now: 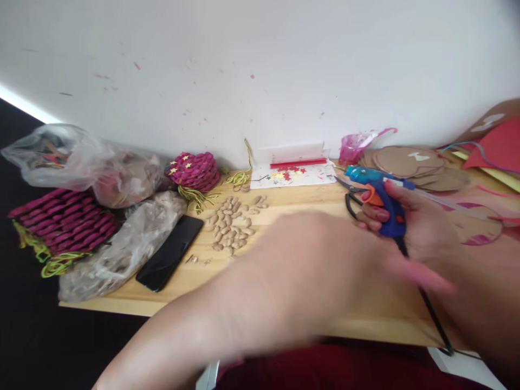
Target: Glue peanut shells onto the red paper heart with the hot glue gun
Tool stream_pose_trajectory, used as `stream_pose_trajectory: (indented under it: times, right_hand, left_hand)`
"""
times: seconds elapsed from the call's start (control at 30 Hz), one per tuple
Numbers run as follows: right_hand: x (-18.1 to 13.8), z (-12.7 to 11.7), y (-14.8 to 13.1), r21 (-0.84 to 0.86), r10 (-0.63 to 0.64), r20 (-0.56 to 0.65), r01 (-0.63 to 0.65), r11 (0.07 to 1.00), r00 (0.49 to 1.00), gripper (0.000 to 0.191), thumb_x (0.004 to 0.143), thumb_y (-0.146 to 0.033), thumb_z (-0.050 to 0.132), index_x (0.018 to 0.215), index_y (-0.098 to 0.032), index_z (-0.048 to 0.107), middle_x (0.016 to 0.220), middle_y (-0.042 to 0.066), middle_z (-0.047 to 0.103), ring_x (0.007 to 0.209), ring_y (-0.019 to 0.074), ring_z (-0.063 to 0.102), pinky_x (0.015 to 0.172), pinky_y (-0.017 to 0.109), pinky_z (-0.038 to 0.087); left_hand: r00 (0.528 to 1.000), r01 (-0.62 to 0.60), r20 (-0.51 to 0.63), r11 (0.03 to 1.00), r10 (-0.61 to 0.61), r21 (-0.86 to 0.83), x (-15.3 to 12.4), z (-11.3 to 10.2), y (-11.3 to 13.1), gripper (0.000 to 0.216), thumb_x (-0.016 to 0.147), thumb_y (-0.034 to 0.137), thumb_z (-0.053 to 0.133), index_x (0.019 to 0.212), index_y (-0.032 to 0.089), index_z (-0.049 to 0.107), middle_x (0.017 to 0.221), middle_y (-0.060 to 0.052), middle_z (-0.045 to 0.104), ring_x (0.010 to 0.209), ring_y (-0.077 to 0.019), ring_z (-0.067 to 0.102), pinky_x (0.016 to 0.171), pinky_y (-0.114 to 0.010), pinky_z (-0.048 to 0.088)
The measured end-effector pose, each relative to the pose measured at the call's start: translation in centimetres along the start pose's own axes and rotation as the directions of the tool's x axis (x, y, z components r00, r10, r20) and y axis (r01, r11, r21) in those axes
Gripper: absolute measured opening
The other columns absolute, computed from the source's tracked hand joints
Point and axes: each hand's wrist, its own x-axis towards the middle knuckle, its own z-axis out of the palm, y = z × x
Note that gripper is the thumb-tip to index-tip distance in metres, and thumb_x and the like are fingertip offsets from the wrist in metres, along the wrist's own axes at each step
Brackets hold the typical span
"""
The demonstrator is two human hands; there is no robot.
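My right hand [418,216] is closed around a blue hot glue gun [390,208] with an orange trigger. Its teal nozzle points left, a clear glue stick sticks out of its back, and a black cord hangs below. My left hand [325,265] reaches across the front, smeared by motion, close to my right wrist. A blurred pink shape [422,275] lies at its fingers; I cannot make out what it is or whether it is held. Scissors [351,196] with dark handles rest beside the glue gun. Peanuts in their shells [231,219] are heaped left of my left hand.
A black phone [170,252], plastic bags [122,249] and magenta peanut-shell-like bundles [69,222] with yellow-green cord crowd the left. White paper [264,180] with star confetti lies at the wall. Right are a pink cup [350,149], cardboard discs [410,161] and red sheets [498,143].
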Motion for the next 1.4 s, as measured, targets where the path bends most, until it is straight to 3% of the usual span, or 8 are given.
stream_pose_trajectory:
  times: [0.07, 0.17, 0.27, 0.33, 0.43, 0.6, 1.07, 1.4]
  right_hand:
    - [0.1, -0.1, 0.0, 0.011, -0.004, 0.02, 0.004, 1.0, 1.0, 0.033, 0.095, -0.04, 0.055, 0.073, -0.017, 0.064, 0.05, -0.001, 0.041, 0.045, 0.0118, 0.039, 0.048, 0.026, 0.051]
    - [0.2, -0.1, 0.2, 0.01, -0.005, 0.043, 0.005, 1.0, 0.999, 0.031, 0.094, -0.039, 0.058, 0.073, -0.017, 0.063, 0.05, -0.002, 0.041, 0.045, 0.0113, 0.039, 0.049, 0.026, 0.05]
    - [0.3, -0.2, 0.4, -0.002, -0.001, 0.06, 0.001, 1.0, 0.998, 0.029, 0.092, -0.039, 0.06, 0.073, -0.017, 0.062, 0.051, -0.002, 0.042, 0.045, 0.0111, 0.04, 0.051, 0.026, 0.05]
    - [0.3, -0.3, 0.4, -0.012, 0.003, 0.073, -0.002, 1.0, 0.997, 0.029, 0.091, -0.039, 0.062, 0.073, -0.017, 0.063, 0.051, -0.002, 0.042, 0.045, 0.0107, 0.04, 0.052, 0.025, 0.05]
    - [0.1, -0.4, 0.3, -0.023, 0.003, 0.077, -0.001, 1.0, 0.997, 0.029, 0.089, -0.04, 0.065, 0.071, -0.017, 0.062, 0.051, -0.003, 0.041, 0.045, 0.01, 0.04, 0.053, 0.025, 0.05]
    - [0.1, -0.3, 0.0, -0.021, 0.003, 0.071, -0.001, 1.0, 0.997, 0.028, 0.088, -0.038, 0.065, 0.07, -0.017, 0.062, 0.051, -0.003, 0.041, 0.044, 0.0095, 0.04, 0.052, 0.023, 0.049]
    - [-0.1, 0.0, 0.0, -0.005, 0.005, 0.074, -0.005, 1.0, 0.997, 0.024, 0.093, -0.031, 0.06, 0.073, -0.018, 0.063, 0.05, -0.004, 0.041, 0.045, 0.0104, 0.04, 0.053, 0.025, 0.046]
    - [0.1, -0.2, 0.2, -0.075, -0.022, 0.067, 0.027, 0.997, 0.997, 0.02, 0.082, -0.034, 0.07, 0.073, -0.017, 0.064, 0.052, -0.003, 0.041, 0.046, 0.0095, 0.04, 0.051, 0.024, 0.048]
  left_hand:
    - [0.963, 0.244, -0.172, 0.943, -0.208, 0.227, 1.3, -2.5, -3.7, 0.034, 0.1, 0.038, 0.049, 0.089, 0.028, 0.079, 0.08, -0.005, 0.077, 0.078, -0.0239, 0.07, 0.073, -0.036, 0.053]
    - [0.874, 0.452, -0.365, 0.815, -0.322, 0.363, 2.6, -3.7, -10.3, 0.032, 0.1, 0.027, 0.046, 0.101, 0.019, 0.077, 0.097, -0.011, 0.078, 0.093, -0.0273, 0.071, 0.083, -0.036, 0.05]
    - [0.847, 0.497, -0.388, 0.802, -0.364, 0.332, 2.7, -3.1, -15.1, 0.029, 0.095, 0.025, 0.053, 0.114, 0.02, 0.075, 0.107, -0.01, 0.079, 0.099, -0.0267, 0.071, 0.086, -0.034, 0.049]
    - [0.85, 0.506, -0.359, 0.788, -0.386, 0.351, 2.5, -2.7, -16.6, 0.028, 0.095, 0.033, 0.055, 0.101, 0.018, 0.078, 0.097, -0.011, 0.079, 0.091, -0.0275, 0.071, 0.082, -0.035, 0.049]
    - [0.85, 0.514, -0.344, 0.774, -0.4, 0.37, 2.3, -2.7, -17.3, 0.031, 0.094, 0.036, 0.055, 0.091, 0.018, 0.079, 0.09, -0.011, 0.079, 0.086, -0.0274, 0.071, 0.079, -0.035, 0.049]
    - [0.879, 0.452, -0.291, 0.855, -0.378, 0.255, 1.9, -3.0, -18.0, 0.027, 0.083, 0.019, 0.058, 0.099, 0.019, 0.079, 0.097, -0.007, 0.08, 0.087, -0.0219, 0.072, 0.081, -0.029, 0.05]
    - [0.902, 0.431, -0.115, 0.868, -0.416, 0.246, 1.9, -3.2, -17.5, 0.014, 0.075, 0.029, 0.069, 0.085, 0.023, 0.078, 0.076, 0.001, 0.077, 0.07, -0.0179, 0.068, 0.066, -0.025, 0.045]
    - [0.91, 0.414, -0.13, 0.89, -0.395, 0.192, 1.4, -3.4, -18.1, 0.02, 0.075, 0.017, 0.063, 0.088, 0.02, 0.079, 0.082, -0.001, 0.078, 0.077, -0.0178, 0.07, 0.071, -0.025, 0.048]
